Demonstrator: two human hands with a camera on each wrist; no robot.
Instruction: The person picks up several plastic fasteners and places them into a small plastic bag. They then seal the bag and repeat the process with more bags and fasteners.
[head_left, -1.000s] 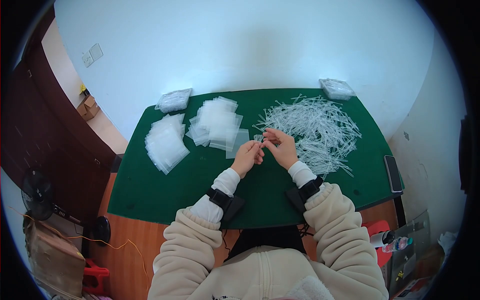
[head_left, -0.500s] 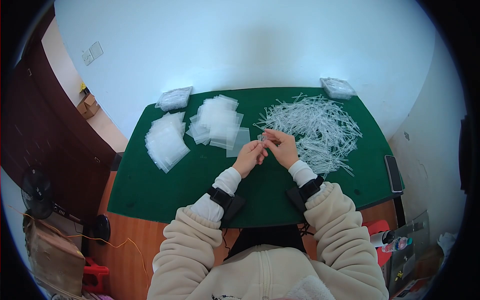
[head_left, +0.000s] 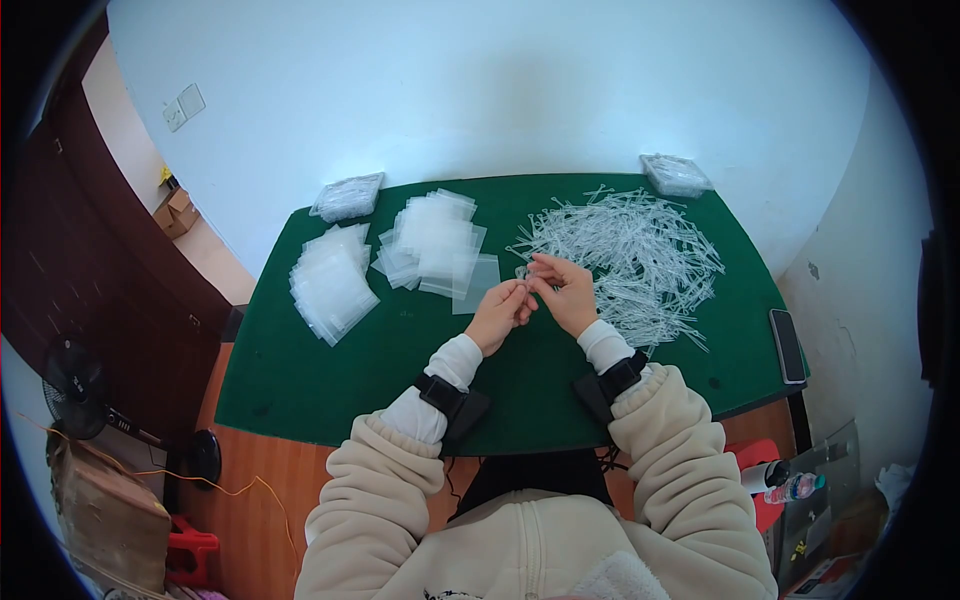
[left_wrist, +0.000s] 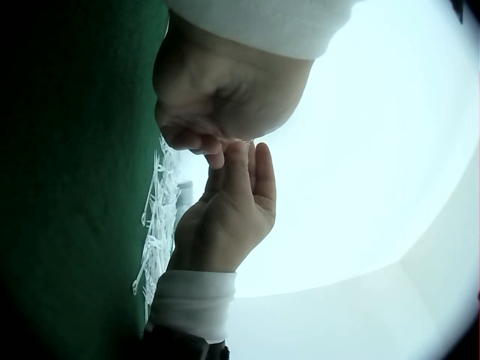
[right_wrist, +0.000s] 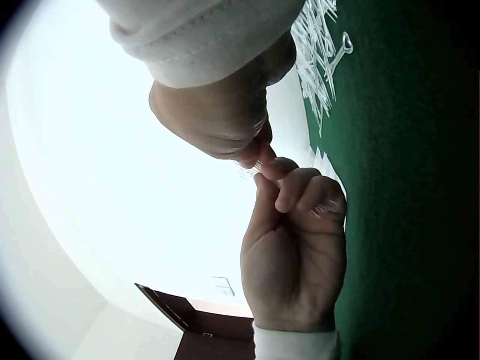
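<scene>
My left hand (head_left: 497,318) grips a small bundle of clear plastic sticks (right_wrist: 322,208) with curled fingers, their ends poking out under the fingers in the right wrist view. My right hand (head_left: 566,298) meets it from the other side, thumb and fingers pinching the bundle's upper ends, which are mostly hidden. Both hands are raised over the green table. Beyond the right hand spreads a large heap of matching loop-ended sticks (head_left: 640,250). Nearest the left hand lies a flat clear zip bag (head_left: 480,287), beside an overlapping pile of bags (head_left: 432,240).
Another fanned pile of bags (head_left: 332,287) lies on the left of the green table (head_left: 400,385). Packed clear bundles stand at the back left (head_left: 348,198) and back right (head_left: 676,177). A phone (head_left: 787,347) lies along the right edge. A wall (head_left: 520,100) rises behind.
The hands have stayed nearly in place. The right fingers have shifted slightly at the bundle's ends, which now show less than a second ago.
</scene>
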